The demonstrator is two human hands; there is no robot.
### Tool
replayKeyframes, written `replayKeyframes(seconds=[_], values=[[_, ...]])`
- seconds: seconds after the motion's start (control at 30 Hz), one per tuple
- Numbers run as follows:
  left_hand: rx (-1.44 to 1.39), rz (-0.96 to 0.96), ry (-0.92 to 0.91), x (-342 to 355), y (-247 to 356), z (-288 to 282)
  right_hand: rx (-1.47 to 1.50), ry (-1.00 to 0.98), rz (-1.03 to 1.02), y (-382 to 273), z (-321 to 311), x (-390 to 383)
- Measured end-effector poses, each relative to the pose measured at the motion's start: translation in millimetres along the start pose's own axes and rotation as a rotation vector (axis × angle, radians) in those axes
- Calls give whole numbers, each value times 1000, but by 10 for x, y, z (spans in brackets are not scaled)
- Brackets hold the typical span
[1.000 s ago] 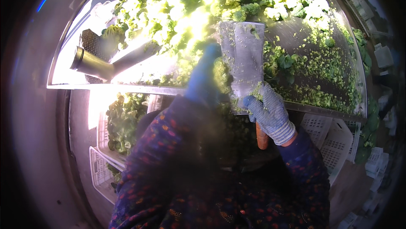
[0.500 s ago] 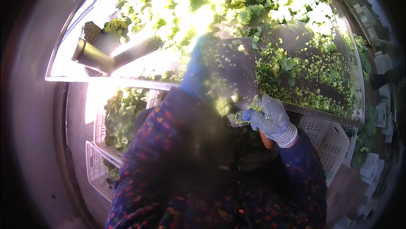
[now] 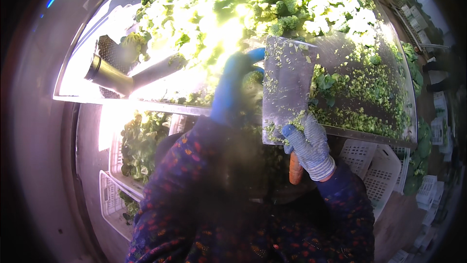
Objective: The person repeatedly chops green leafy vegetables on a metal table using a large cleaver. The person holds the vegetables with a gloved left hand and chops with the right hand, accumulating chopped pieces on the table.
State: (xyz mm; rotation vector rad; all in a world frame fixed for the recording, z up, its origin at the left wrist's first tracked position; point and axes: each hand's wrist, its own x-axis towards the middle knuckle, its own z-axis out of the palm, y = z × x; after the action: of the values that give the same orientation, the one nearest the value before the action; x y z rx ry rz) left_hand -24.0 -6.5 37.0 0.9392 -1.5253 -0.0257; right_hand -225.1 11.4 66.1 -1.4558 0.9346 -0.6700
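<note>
My right hand (image 3: 307, 147), in a grey knitted glove with blue fingertips, grips a cleaver with an orange-brown handle (image 3: 295, 169). The broad cleaver blade (image 3: 287, 88) points away from me, speckled with green crumbs. Left of the blade is my left hand (image 3: 232, 80), in a blue glove, its fingers curled around a broccoli floret (image 3: 252, 81); glare and blur soften its outline. A heap of broccoli (image 3: 287, 0) lies on the metal table (image 3: 340, 42) beyond both hands, partly washed out by sunlight.
Green crumbs (image 3: 369, 93) and a leaf (image 3: 327, 82) litter the table's right side. A metal tube (image 3: 109, 76) lies at the left. White crates (image 3: 116, 204) holding leafy pieces stand below left; another crate (image 3: 384, 175) is below right. The table's front edge (image 3: 374, 139) runs before me.
The cleaver has shifted right, and its blade now shows more sharply. My left hand shows left of the blade with the floret. A blurred green piece below the blade is no longer seen.
</note>
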Motion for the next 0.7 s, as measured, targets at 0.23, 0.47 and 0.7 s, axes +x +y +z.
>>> replayKeyframes(seconds=[0.23,0.47,0.7], values=[[-83,-262,-62,-41,101,50,52,1,3,74,44,-1],[-395,-656,-79,-40,174,114,-300,-23,-304,139,33,71],[-800,-1155,162,31,99,-43,-576,-45,-760,159,-156,99]])
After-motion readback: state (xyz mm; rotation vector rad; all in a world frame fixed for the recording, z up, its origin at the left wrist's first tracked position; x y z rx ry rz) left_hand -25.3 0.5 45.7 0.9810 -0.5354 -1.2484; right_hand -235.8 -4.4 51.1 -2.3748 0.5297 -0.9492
